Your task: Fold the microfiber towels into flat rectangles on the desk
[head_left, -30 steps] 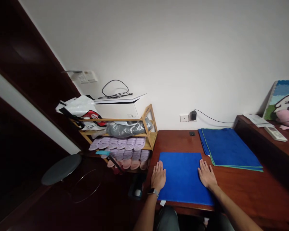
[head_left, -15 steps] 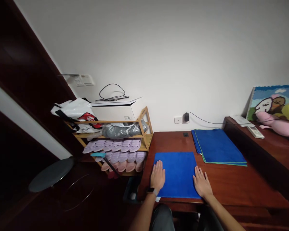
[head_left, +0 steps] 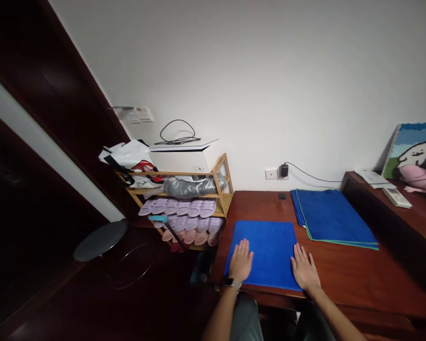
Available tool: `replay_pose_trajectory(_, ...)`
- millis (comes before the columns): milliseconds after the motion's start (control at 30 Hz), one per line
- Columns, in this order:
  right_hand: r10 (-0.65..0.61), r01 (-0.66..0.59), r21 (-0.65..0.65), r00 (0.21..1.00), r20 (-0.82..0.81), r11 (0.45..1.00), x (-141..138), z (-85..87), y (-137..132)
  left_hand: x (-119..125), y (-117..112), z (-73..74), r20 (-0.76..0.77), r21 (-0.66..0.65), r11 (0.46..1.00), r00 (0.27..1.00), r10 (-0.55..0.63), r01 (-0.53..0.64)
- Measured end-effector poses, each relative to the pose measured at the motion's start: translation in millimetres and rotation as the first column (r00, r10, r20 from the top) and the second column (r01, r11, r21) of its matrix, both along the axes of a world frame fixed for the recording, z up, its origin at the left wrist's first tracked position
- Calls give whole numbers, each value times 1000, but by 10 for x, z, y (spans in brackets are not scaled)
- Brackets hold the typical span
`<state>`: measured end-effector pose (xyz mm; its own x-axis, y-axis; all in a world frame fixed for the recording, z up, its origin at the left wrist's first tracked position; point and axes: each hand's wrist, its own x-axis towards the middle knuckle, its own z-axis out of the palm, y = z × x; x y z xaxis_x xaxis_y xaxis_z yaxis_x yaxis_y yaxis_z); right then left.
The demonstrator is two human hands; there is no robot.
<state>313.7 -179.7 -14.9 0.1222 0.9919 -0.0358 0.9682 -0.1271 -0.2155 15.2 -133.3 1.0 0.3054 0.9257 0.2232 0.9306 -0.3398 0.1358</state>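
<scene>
A folded blue cloth (head_left: 268, 248) lies flat on the dark red wooden table (head_left: 344, 277), close to its front edge. My left hand (head_left: 241, 262) rests palm down on the cloth's near left part, fingers stretched out. My right hand (head_left: 303, 268) lies flat on the cloth's near right corner, fingers spread, partly on the table. A watch sits on my left wrist. Neither hand holds anything.
A stack of blue cloths with green edging (head_left: 332, 218) lies further back on the right. A raised wooden ledge (head_left: 394, 213) with a remote (head_left: 396, 196) and plush toys is at far right. Left of the table stand a slipper rack (head_left: 184, 208), a white box (head_left: 182, 154) and a round stool (head_left: 100, 233).
Both hands have slid toward me along the cloth's side edges, from its middle to its near corners. The view has swung a little left and right.
</scene>
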Motion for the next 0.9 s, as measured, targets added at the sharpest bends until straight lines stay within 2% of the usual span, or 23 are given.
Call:
replay_pose_trajectory(67, -3, 3, -3, 1000, 1, 1000, -11, 29, 16, -477, 6, -17, -32, 37, 995, 995, 97, -95)
replay_pose_trajectory(100, -5, 5, -9, 1000, -1, 1000, -20, 60, 26, -633, 2, -13, -43, 49, 992, 992, 115, -113)
replay_pose_trajectory(167, -16, 16, -34, 1000, -7, 999, -44, 151, 25, -779, -15, 23, -51, 66, 991, 992, 117, -114)
replay_pose_trajectory(267, -29, 29, -6, 999, -18, 1000, -70, 272, -125, -732, -117, 127, -18, 119, 988, 995, 103, -100)
replay_pose_trajectory(367, 115, -101, 179, 991, -68, 979, -52, 216, -524, -649, -405, 172, 73, 197, 976, 995, 75, -88)
replay_pose_trajectory(500, 331, -286, 338, 940, -83, 897, 62, -62, -1136, -712, -977, 17, 169, 155, 985, 985, 45, -72)
replay_pose_trajectory(600, 412, -367, 371, 910, -46, 853, 199, -130, -1368, -843, -1272, -137, 170, 128, 991, 985, 0, -22)
replay_pose_trajectory(700, 439, -389, 379, 897, -53, 840, 324, -1, -1413, -980, -1325, -180, 138, 164, 986, 989, -46, 22)
replay_pose_trajectory(800, 438, -363, 405, 892, -108, 839, 401, 203, -1406, -1046, -1251, -99, 95, 222, 974, 994, -58, 35)
replay_pose_trajectory(900, 442, -338, 409, 876, -193, 848, 442, 364, -1411, -980, -1202, 4, 23, 223, 974, 999, -46, 39)
